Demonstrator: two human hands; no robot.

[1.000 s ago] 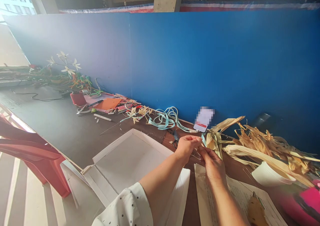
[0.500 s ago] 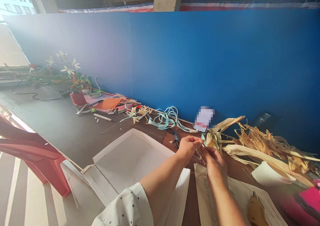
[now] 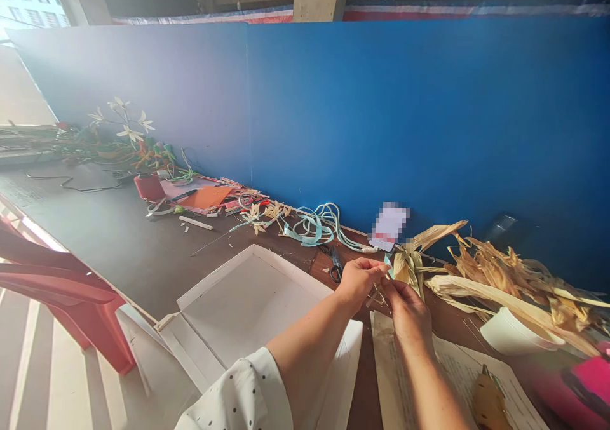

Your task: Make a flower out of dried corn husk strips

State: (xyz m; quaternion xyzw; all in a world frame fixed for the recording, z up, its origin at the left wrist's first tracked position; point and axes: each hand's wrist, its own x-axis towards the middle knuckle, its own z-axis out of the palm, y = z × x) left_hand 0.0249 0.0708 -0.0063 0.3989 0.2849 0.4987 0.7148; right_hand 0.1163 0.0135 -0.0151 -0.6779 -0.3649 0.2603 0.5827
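Note:
My left hand [image 3: 356, 282] is closed, its thumb and forefinger pinched at a small light blue strip [image 3: 388, 265]. Close beside it, touching or almost so, my right hand [image 3: 410, 315] is also closed on a thin pale stem, whose thin twiggy ends [image 3: 376, 298] show between the hands. The fingers hide most of both pieces. Black-handled scissors [image 3: 336, 266] lie just left of my left hand. Dried corn husks [image 3: 500, 271] are heaped beyond and to the right of my right hand.
A shallow white cardboard box [image 3: 229, 303] lies left of my arms. Light blue cord [image 3: 317, 223], husk flowers [image 3: 257, 219] and a red spool [image 3: 149, 187] line the blue partition [image 3: 381, 112]. Right are a white cup [image 3: 519, 331] and printed paper [image 3: 457, 360]. A red chair [image 3: 81, 303] stands left.
My right hand has shifted very slightly left, and the light blue strip's visible end has turned a little. My left hand stays in nearly the same place.

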